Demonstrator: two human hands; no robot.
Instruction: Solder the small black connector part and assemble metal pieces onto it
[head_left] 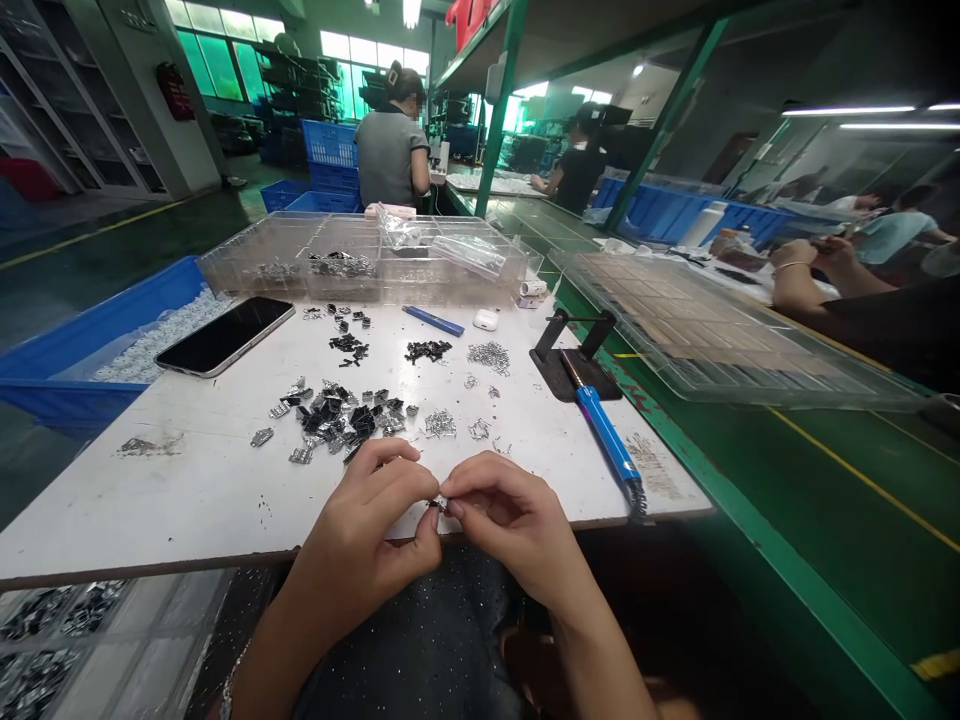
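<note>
Both hands meet at near edge of the white board (187,500), left hand (371,530) beside right hand (510,520), a tiny part (439,505) pinched between them. Heap of small clips (337,415) just beyond the hands. Phone (225,335) far left on board. Soldering iron (607,435) on the right, its stand (574,360) behind it. Compartment tray (360,260) along far edge. Crate (90,350) left of board.

Tiny dark metal part (439,504), pinched between fingertips, at white board's near edge
</note>
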